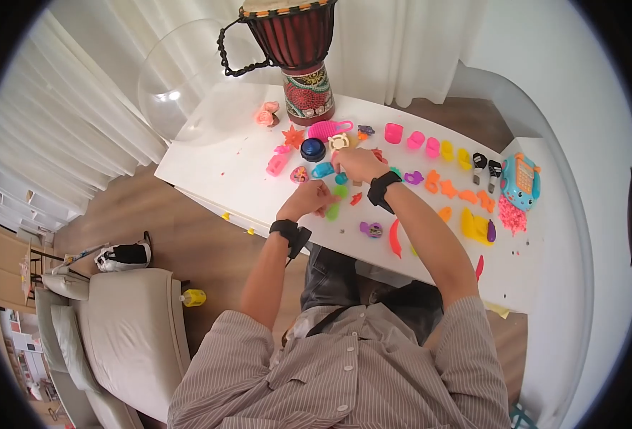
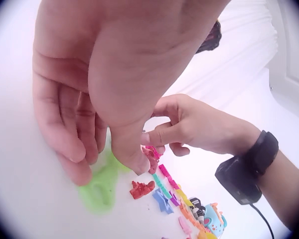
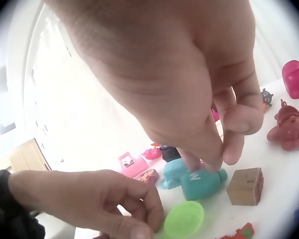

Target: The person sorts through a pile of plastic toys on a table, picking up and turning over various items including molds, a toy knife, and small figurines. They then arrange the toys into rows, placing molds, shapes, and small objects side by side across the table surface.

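My left hand (image 1: 309, 201) is at the front edge zone of the white table, its loosely bent fingers touching a translucent green toy piece (image 2: 100, 190). In the right wrist view that piece shows a round green end (image 3: 185, 219) beside the left fingertips. Farther in, my right hand (image 1: 361, 166) reaches down with bent fingers spread apart. Its fingertips come right over a teal bottle-shaped toy (image 3: 203, 186) marked with a white letter. A small tan block (image 3: 245, 186) sits beside this toy, and a reddish figure (image 3: 290, 128) lies past the fingers.
A djembe drum (image 1: 307, 86) stands at the back, near a blue-topped round button (image 1: 313, 149). Rows of pink, yellow and orange toys lie rightward, up to a blue toy phone (image 1: 521, 180) beside pink crumbs (image 1: 512, 217). A red curved toy (image 1: 395, 239) lies near the front edge.
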Motion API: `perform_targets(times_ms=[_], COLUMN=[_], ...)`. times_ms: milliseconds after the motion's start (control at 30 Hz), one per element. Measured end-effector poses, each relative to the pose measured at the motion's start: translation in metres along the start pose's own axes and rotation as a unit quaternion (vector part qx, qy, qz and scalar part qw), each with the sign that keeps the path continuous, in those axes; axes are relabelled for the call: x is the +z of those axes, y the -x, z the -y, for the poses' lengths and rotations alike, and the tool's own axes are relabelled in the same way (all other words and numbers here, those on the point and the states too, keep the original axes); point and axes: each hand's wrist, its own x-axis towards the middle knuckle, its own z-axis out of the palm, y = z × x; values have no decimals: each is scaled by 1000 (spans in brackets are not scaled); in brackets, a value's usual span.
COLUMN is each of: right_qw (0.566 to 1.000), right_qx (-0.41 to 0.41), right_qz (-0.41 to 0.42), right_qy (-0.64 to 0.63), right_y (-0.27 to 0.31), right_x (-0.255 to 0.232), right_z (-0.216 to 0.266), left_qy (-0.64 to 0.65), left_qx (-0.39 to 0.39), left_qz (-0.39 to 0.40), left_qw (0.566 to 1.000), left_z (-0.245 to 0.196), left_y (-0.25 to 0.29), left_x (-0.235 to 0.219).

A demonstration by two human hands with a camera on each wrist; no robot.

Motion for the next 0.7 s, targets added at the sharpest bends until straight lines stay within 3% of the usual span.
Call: perform_targets(times_ms=[133, 200, 233, 300, 400, 600, 667, 700], right_qw=[999, 999, 999, 997, 997, 999, 999, 997], right_qx=[31, 13, 14, 39, 49, 24, 20, 56], right_qz=[7, -30, -29, -33, -8, -30, -30, -44], right_qy=[-11, 26, 25, 54, 66, 19, 9, -5], right_y=[12, 13, 12, 8, 12, 16, 19, 20], right_x=[-16, -11, -7, 3, 9, 6, 2, 0], right_z=[22, 21, 21, 18, 19, 20, 20, 22], left_qy=[-19, -69, -69, -127, -151, -175, -149, -123], left_qx=[73, 119, 118, 189, 183, 174, 153, 133], left_qz=[-87, -215, -213, -288, -328, -331, -321, -313], left_qw=[993, 967, 967, 930, 914, 911, 923, 932], left_z=[19, 27, 32, 35, 34, 38, 36, 33], left_y=[-10, -15, -17, -22, -28, -34, -31, -29], left_x=[-6, -4, -2, 0, 5, 7, 8, 8])
